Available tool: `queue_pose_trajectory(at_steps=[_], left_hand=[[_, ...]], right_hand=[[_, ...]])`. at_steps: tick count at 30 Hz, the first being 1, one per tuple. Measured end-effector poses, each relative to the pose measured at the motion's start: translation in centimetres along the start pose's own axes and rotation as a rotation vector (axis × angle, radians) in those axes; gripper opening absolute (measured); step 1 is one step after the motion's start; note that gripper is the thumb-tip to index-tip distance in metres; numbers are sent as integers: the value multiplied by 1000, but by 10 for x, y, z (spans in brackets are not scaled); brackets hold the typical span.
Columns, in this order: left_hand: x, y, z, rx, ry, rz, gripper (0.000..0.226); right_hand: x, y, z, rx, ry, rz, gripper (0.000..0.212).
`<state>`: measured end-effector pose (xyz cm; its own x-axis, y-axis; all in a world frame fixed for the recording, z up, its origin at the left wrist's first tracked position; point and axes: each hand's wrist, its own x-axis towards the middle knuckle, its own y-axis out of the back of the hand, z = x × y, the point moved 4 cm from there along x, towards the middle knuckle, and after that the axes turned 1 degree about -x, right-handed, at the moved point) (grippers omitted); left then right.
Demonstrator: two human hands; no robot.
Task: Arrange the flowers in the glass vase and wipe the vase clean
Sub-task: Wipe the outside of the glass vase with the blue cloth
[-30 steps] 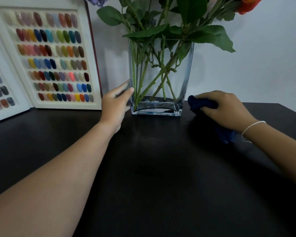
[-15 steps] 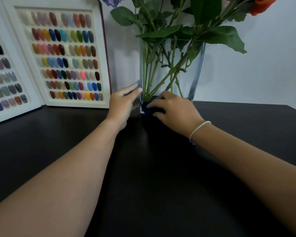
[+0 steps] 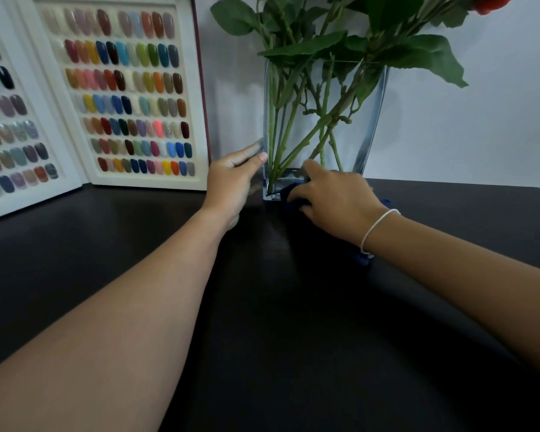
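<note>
Both forearms reach forward over the matte black tabletop [image 3: 293, 338], nearest the camera. Right hand [image 3: 334, 201], a thin white string bracelet [image 3: 375, 229] at its wrist, has its fingers curled around a bunched dark blue cloth [image 3: 290, 201] and presses it against the lower front face of the vase; a tail of the cloth shows below the wrist. Left hand [image 3: 231, 179] is open, fingers extended and flat, thumb tip touching the vase's lower left edge; it grips nothing. The tall clear rectangular glass vase [image 3: 368, 126] stands upright at the far middle of the table, long axis vertical, mouth pointing up, walls widening slightly toward the rim. Green flower stems [image 3: 296, 132] cross inside it, leaning left and right, feet gathered at the base. Broad green leaves [image 3: 430, 57] spread over the rim; an orange-red bloom [image 3: 493, 3] is cut off at top right. Left of the vase, just beside the left hand, an open white nail-colour sample book [image 3: 122, 88] stands upright, near the left hand but not touching the vase. A plain white wall [image 3: 480, 120] lies behind.
</note>
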<state>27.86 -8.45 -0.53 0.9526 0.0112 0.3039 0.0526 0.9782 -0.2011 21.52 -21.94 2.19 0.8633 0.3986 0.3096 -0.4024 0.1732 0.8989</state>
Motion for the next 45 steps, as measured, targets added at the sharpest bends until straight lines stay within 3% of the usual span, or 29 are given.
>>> queue_pose_trajectory(at_steps=[10, 19, 32, 39, 45], left_hand=[[-1, -1, 1, 19, 18, 25, 31], [-1, -2, 3, -41, 26, 43, 31], [-1, -1, 0, -3, 21, -1, 25], [-1, -1, 0, 34, -2, 2, 32], [-1, -1, 2, 78, -31, -19, 32]], right_hand=[[-19, 1, 20, 20, -156, -68, 30], [15, 2, -26, 49, -66, 47, 27], [-28, -4, 42, -37, -248, -89, 28], [-47, -8, 67, 95, -323, -13, 25], [-60, -7, 99, 575, -391, 84, 21]])
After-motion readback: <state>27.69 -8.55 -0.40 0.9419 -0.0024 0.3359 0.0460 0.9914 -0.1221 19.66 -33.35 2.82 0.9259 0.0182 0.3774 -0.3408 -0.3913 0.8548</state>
